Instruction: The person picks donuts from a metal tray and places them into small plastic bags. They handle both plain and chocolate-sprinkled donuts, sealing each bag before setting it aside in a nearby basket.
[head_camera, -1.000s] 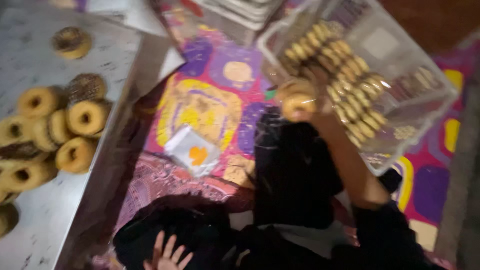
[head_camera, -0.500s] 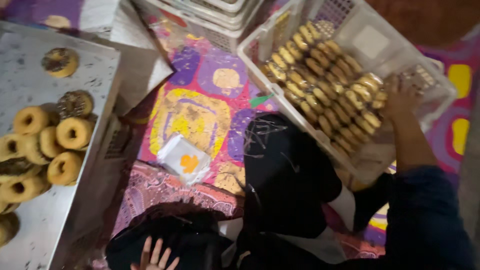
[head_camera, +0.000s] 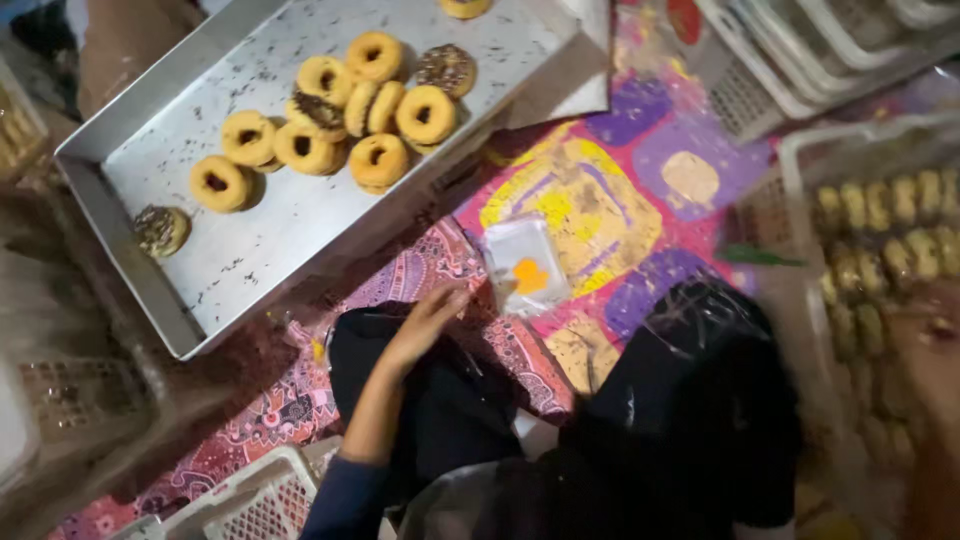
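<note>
Now a left hand (head_camera: 425, 325) reaches over dark cloth toward a small clear plastic packet with an orange patch (head_camera: 527, 268).

Fingers are pressed together and extended, holding nothing; the packet lies just beyond at two o'clock, on a colourful patterned mat (head_camera: 590, 200). At eleven o'clock, a grey metal tray (head_camera: 290, 215) holds ring doughnuts (head_camera: 377, 160). A steady grasp by the packet's edge seems wise. The right hand is unseen.

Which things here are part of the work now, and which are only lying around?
Part of the work:
- left hand, open over dark cloth
- ring doughnuts on metal tray
- crate of doughnuts

Lying around:
- small plastic packet
- patterned mat
- empty white crates
</note>
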